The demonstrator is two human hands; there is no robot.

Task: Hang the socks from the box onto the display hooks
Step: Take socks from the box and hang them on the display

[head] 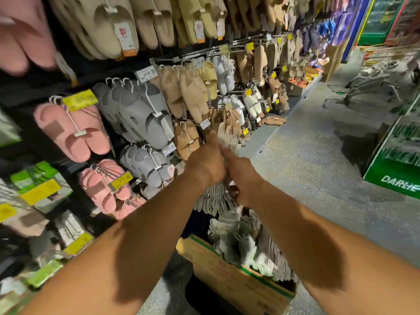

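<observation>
1. Left hand (pixel 205 164): raised to the rack, fingers curled at the top of a sock bundle (pixel 228 138). It appears to be pinching the bundle's header, though blur hides the exact contact.
2. Right hand (pixel 242 176): just beside the left, forefinger extended toward the same bundle. Whether the other fingers hold anything cannot be told.
3. Both hands sit high and close together, judged to be steadying the header so its hole meets a hook. The hook itself is not discernible.
4. Grey socks (pixel 216 198) hang directly below the fingers, probably part of the same bundle.
5. Box (pixel 229 276): below the forearms, open, remaining socks (pixel 245 244) heaped inside within easy reach.
6. Slippers (pixel 141 114) hang left of the fingers.
</observation>
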